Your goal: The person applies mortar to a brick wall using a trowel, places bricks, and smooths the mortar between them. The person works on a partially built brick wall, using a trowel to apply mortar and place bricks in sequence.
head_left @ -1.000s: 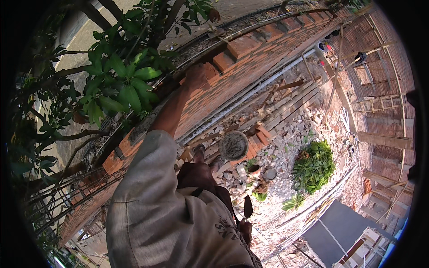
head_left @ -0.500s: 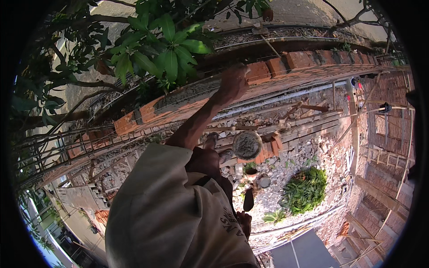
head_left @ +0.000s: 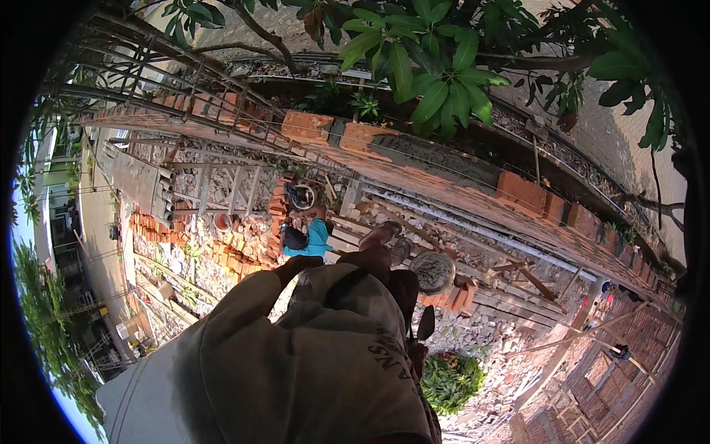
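Observation:
My right hand (head_left: 418, 357), partly hidden by my shirt, is closed around a trowel (head_left: 426, 323) whose dark blade points away from me. On my left, the bent arm (head_left: 296, 268) is dark and partly covered by the sleeve; its fingers cannot be made out, nor anything in them. Ahead runs a brick wall (head_left: 414, 185) with a bed of grey mortar (head_left: 440, 164) along its top. One brick (head_left: 521, 191) sits at the right end of this mortar, another (head_left: 367, 138) at the left. A bucket of grey mortar (head_left: 433, 272) stands beyond my feet.
A co-worker in a teal shirt (head_left: 316, 238) is below to the left, near a round container (head_left: 300, 196). Leafy branches (head_left: 436, 81) overhang the wall. Steel rods (head_left: 200, 81) rise at far left. Planks, rubble and stacked bricks (head_left: 240, 251) cover the ground.
My left hand has come off the wall top and drawn back beside my body. The view has swung left, bringing the co-worker in sight. The trowel stays in my right hand.

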Demonstrator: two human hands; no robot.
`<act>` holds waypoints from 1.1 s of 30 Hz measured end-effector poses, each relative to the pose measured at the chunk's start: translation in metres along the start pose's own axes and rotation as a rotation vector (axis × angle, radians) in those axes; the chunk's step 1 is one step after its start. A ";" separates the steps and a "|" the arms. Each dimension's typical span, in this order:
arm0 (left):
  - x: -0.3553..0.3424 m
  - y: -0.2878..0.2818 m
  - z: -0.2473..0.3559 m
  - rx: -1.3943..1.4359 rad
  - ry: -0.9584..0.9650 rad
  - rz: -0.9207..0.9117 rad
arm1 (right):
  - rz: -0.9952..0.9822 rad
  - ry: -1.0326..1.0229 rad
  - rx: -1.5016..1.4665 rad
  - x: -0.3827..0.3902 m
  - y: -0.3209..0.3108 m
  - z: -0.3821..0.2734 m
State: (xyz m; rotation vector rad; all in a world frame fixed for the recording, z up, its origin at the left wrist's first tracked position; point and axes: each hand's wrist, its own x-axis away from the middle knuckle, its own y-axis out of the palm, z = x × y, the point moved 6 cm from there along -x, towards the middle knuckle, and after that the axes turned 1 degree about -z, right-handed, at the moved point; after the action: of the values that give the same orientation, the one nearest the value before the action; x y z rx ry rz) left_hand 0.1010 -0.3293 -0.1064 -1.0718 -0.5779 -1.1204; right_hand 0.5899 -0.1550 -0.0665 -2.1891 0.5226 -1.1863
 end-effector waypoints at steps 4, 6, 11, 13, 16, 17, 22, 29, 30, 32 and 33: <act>0.048 0.013 -0.022 0.341 -0.135 0.176 | -0.066 -0.167 0.231 -0.048 -0.065 -0.015; 0.070 0.035 -0.031 0.453 -0.170 0.215 | -0.144 0.086 -0.228 -0.066 -0.094 -0.006; 0.120 0.119 -0.072 0.553 -0.242 0.217 | -0.195 0.189 -0.240 -0.111 -0.149 -0.026; 0.134 0.152 -0.082 0.513 -0.226 0.184 | -0.333 0.011 -0.120 -0.123 -0.171 -0.061; 0.133 0.182 -0.090 0.482 -0.174 0.163 | -0.120 -1.065 0.704 -0.121 -0.195 -0.185; 0.129 0.188 -0.091 0.482 -0.155 0.162 | -0.196 -0.861 0.471 -0.130 -0.207 -0.213; 0.099 0.163 -0.073 0.173 0.137 0.248 | -0.014 -0.631 0.137 -0.141 -0.255 -0.412; 0.124 0.086 -0.074 1.009 -0.174 0.493 | 0.278 -1.595 -0.033 -0.084 -0.283 -0.717; 0.133 0.073 -0.071 0.933 -0.081 0.585 | 0.306 -1.703 -0.022 -0.075 -0.277 -0.750; 0.141 0.068 -0.075 1.029 -0.072 0.652 | 0.342 -1.892 -0.057 -0.062 -0.268 -0.804; 0.141 0.077 -0.082 1.188 -0.150 0.627 | 0.393 -1.885 0.049 -0.061 -0.261 -0.826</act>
State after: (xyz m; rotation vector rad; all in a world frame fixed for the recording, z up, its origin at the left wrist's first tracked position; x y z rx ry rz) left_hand 0.2135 -0.4604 -0.0540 -0.2240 -0.7883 -0.0371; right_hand -0.1272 -0.1787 0.4224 -1.9789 0.0098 1.1327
